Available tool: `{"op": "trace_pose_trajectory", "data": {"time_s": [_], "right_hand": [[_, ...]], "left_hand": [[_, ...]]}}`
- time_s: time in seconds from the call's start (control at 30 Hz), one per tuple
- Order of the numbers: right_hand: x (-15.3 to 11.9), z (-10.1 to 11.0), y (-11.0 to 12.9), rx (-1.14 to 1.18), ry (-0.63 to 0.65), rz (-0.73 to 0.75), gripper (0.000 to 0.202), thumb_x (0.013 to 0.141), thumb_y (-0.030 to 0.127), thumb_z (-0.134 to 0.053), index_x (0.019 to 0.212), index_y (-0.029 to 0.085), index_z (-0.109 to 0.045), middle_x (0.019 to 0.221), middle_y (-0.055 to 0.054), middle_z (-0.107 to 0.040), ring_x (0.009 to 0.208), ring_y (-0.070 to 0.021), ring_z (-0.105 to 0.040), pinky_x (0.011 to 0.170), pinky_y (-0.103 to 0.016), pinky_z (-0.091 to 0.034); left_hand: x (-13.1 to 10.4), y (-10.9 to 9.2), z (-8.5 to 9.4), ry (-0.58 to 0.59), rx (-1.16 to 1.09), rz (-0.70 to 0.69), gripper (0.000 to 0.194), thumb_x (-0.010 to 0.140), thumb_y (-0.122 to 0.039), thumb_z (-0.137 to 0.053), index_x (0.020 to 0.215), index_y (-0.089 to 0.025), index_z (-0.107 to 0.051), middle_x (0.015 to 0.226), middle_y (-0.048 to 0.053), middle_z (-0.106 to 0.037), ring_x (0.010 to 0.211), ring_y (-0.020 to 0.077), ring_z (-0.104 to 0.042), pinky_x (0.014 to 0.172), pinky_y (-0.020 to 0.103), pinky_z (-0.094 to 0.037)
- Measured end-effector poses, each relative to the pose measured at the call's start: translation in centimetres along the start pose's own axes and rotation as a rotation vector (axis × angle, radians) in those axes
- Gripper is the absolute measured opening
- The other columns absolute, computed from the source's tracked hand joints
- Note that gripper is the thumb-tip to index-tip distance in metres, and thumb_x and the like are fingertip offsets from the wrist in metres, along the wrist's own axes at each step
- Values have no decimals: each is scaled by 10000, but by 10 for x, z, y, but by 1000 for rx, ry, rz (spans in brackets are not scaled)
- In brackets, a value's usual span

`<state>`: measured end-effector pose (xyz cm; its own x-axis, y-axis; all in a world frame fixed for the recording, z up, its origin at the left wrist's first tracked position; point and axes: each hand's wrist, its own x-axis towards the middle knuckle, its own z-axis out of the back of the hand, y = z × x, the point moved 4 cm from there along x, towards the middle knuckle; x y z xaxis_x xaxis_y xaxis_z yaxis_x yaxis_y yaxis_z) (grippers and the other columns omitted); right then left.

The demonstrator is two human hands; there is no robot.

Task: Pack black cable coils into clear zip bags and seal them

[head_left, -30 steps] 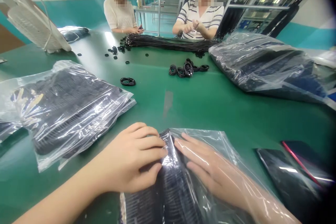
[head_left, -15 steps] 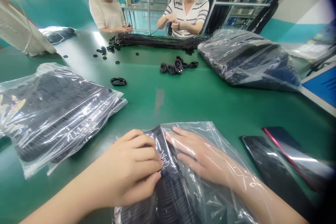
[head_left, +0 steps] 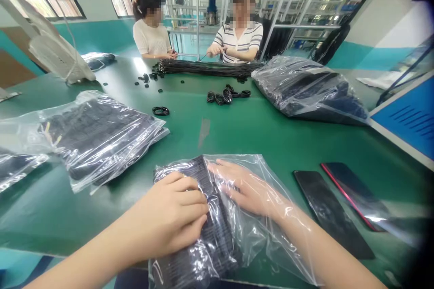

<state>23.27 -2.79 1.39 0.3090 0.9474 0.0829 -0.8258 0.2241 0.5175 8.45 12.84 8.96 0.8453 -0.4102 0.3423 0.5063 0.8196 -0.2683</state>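
A clear plastic bag (head_left: 256, 235) lies on its side at the table's front edge, with a tight stack of thin black pieces (head_left: 212, 235) inside; their exact kind is hard to make out. My left hand (head_left: 178, 214) is on top of the bag, its bent fingers closed on the plastic over the stack. Through the film I see my right hand (head_left: 242, 185), which is inside the bag's mouth. Its fingers are stretched out and lie against the stack's right side.
Another filled bag (head_left: 101, 131) is at the left, and a bulky one (head_left: 305, 86) at the back right. Two phones, one black (head_left: 328, 207) and one red-edged (head_left: 352, 189), lie right. Coiled cables (head_left: 224, 96) and a long cable bundle (head_left: 210, 67) lie before two seated people.
The view has tilted up and shifted, showing a beam overhead and the table's front edge. Both hands keep nearly the same places on the bag. The striped-shirt person's hands have come lower.
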Motion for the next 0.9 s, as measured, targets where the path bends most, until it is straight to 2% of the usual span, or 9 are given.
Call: {"op": "trace_pose_trajectory", "data": {"time_s": [0.23,0.4,0.57,0.7,0.8,0.9], "right_hand": [[-2,-4,-2,-32,-35,26,554,1090,438,-400,1630,350,-310,1655,12,-355,1557,-238,-339,1287,-522,-341],[-3,-5,-3,-33,-55,31,548,1088,425,-406,1625,361,-318,1654,16,-354,1546,-239,-362,1277,-518,-363],[-4,-6,-4,-26,-76,51,545,1087,415,-406,1623,351,-330,1648,10,-362,1545,-245,-364,1277,-526,-364],[-4,-7,-4,-24,-80,60,538,1089,415,-397,1620,354,-336,1644,22,-366,1545,-236,-365,1287,-521,-352],[-4,-6,-1,-43,-93,56,529,1095,403,-387,1618,346,-343,1642,35,-371,1550,-216,-355,1298,-494,-347],[-4,-7,5,-107,-128,53,535,1093,369,-391,1624,333,-335,1644,50,-367,1549,-191,-358,1305,-454,-353]], "left_hand": [[-8,-30,-5,-32,-7,-5,174,918,-155,-591,992,-239,-724,862,19,-742,834,174,-621,759,336,-430],[-8,-40,-7,-18,9,-6,185,911,-151,-598,1010,-247,-720,847,14,-737,817,171,-615,748,330,-427],[-9,-52,-8,4,42,-25,139,905,-151,-604,947,-242,-700,817,18,-718,765,171,-595,737,331,-431],[-14,-67,-17,3,35,-33,69,909,-202,-629,905,-255,-673,814,11,-701,786,173,-600,766,338,-451],[-19,-70,-26,-34,75,-55,78,903,-183,-634,920,-258,-649,887,5,-711,831,162,-616,790,326,-462],[-25,-63,-29,-87,111,-103,170,921,-118,-580,996,-248,-660,956,-10,-728,867,148,-624,794,308,-460]]}}
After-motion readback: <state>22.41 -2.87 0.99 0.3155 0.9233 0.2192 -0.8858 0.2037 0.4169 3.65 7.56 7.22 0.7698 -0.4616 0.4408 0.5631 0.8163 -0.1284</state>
